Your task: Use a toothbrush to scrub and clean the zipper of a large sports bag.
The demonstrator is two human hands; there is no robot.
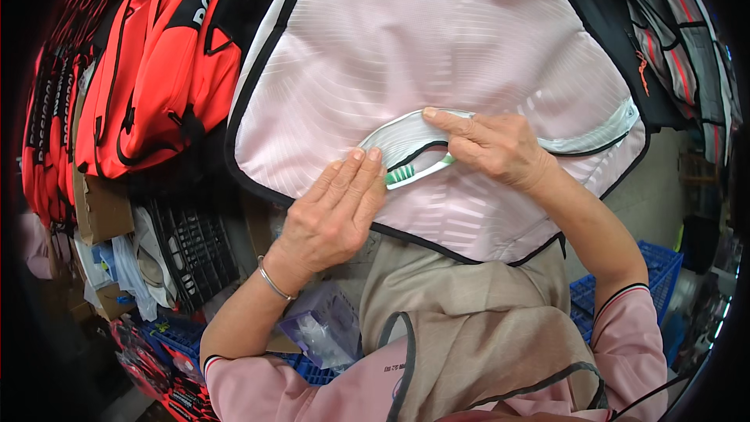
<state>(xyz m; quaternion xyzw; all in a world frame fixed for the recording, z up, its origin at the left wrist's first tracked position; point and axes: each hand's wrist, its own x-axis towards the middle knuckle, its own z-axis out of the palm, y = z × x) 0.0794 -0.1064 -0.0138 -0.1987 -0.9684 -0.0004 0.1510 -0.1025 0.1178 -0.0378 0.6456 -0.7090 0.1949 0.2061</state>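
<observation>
A large pale pink fabric panel (437, 39) with black piping lies spread over my lap. A curved white strip with a black edge (406, 137) runs across its middle. My left hand (332, 215) presses flat on the panel, fingertips at the strip's left end. My right hand (492, 144) holds a toothbrush (414, 172) with green and white bristles against the strip, index finger stretched along the strip's top. A thin metal bangle circles my left wrist.
Several red and black bags (156, 62) hang in a row at the left. A black plastic crate (191, 246) and cardboard boxes (105, 211) stand below them. Blue crates (660, 270) sit at the right. A clear plastic bag (324, 328) lies by my left elbow. Grey bags (680, 23) hang at the upper right.
</observation>
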